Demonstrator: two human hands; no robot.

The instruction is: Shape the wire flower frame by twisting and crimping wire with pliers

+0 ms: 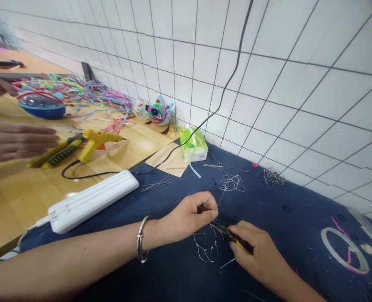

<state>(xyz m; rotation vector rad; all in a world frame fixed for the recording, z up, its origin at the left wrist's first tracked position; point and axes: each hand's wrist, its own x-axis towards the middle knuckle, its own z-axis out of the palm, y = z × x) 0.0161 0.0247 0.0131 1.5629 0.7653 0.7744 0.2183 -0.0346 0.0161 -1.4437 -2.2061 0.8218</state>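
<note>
Head camera, lower centre of the frame: the left hand [188,216] lies on the dark blue cloth [299,218] with thumb and forefinger pinched on a thin beaded wire [206,247], whose loops with small pink beads lie on the cloth just below the hand. A silver bangle [142,239] sits on that wrist. Just to the right, the right hand [258,251] is clenched around the yellow handles of the pliers [226,231]; the dark tips point up-left and meet the wire right at the left fingertips.

Above the hands, toward mid-frame, a loose wire tangle [231,182] lies on the cloth, with a second tangle [272,176] near the tiled wall. At lower right lies a tape ring [344,249].

Left of centre, a white power strip [91,201] straddles the edge between the cloth and the wooden table [22,197]. On the table lie a yellow glue gun [96,140] and, beside it, green-handled cutters [56,153]. A green tissue pack [193,144] stands by the wall, next to a sheet of brown paper [170,161].

At the left edge, another person's hand [16,140] lies flat and released, near the cutters. In the upper left, a heap of coloured cords [79,90] surrounds a blue dish [42,107].
</note>
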